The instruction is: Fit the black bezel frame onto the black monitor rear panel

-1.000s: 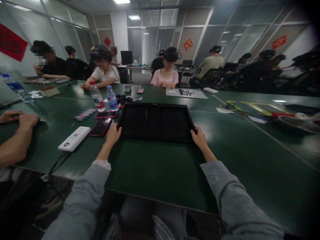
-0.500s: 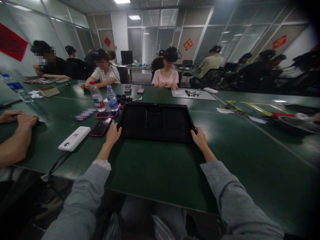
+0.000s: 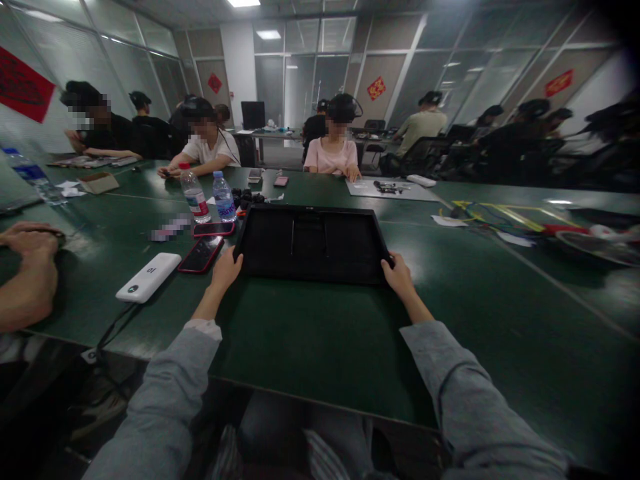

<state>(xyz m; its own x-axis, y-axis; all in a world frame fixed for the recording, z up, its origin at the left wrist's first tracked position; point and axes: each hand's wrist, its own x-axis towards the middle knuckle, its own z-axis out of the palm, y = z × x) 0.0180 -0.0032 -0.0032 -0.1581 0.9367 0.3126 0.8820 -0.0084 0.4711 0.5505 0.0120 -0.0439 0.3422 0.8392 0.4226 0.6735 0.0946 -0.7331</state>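
Observation:
A wide black tray-like panel (image 3: pixel 310 268) with a raised rim lies on the green table (image 3: pixel 320 333) in front of me. Its dark inner face carries a narrower upright shape with two thin pale lines; the exact kind of object is unclear. My left hand (image 3: pixel 229 267) grips its left edge, thumb on top and the other fingers mostly hidden beneath. At the right edge, my right hand (image 3: pixel 399 272) holds it the same way. Two red-edged phones (image 3: pixel 201 255) lie just left of my left hand, beside a white power bank (image 3: pixel 149 277) with a cable.
A red-capped bottle (image 3: pixel 195 195) and a blue-capped bottle (image 3: pixel 225 199) stand behind the phones. A co-worker's hands (image 3: pixel 33 239) rest at the left. Across the table, a person sits by a grey board (image 3: pixel 390 190) with small parts. Wires and a bowl-like object (image 3: pixel 595 247) lie right.
My hands and the black panel stay where they were. Across the table, the person's hand and the grey board have shifted slightly right; the co-worker's hands at left have moved a little.

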